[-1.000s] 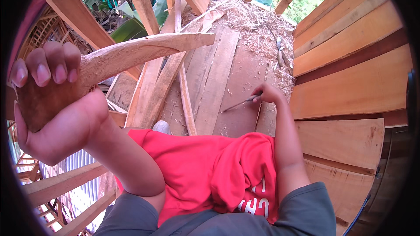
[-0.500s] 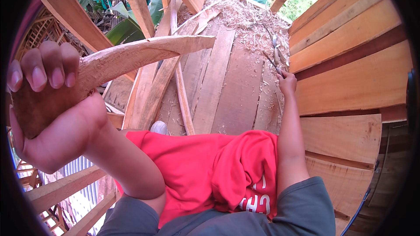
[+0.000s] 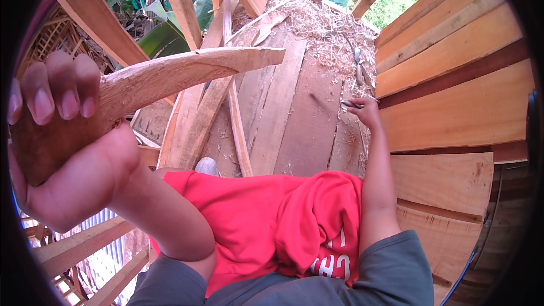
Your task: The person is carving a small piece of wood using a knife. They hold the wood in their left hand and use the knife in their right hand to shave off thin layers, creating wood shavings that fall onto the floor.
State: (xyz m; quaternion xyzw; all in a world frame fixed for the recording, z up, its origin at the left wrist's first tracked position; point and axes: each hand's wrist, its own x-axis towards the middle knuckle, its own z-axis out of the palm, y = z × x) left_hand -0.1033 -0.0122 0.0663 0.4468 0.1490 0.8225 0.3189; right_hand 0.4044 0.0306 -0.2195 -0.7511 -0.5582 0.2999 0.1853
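Observation:
My left hand (image 3: 96, 161) is raised at the left, its fingers wrapped round the thick end of a curved, rough-hewn piece of wood (image 3: 181, 73). The piece narrows to a blunt end that reaches over the middle of the floor. Low at the right, beside the plank wall, my right hand (image 3: 367, 114) is closed on a slim dark tool (image 3: 352, 104). Most of the tool is hidden by the fingers, and its kind cannot be made out. Red cloth (image 3: 249, 204) lies across my lap.
Wood shavings (image 3: 317, 28) heap at the far end of the plank floor (image 3: 309, 119). Metal tools (image 3: 358, 59) lie among them by the wall (image 3: 453, 105). Loose boards (image 3: 212, 116) lean at the left. Upright posts (image 3: 180, 8) stand before green leaves.
My right hand has drawn slightly nearer, and the tool in it has turned, so its long thin part no longer points up and left. My left hand and the wood have barely shifted.

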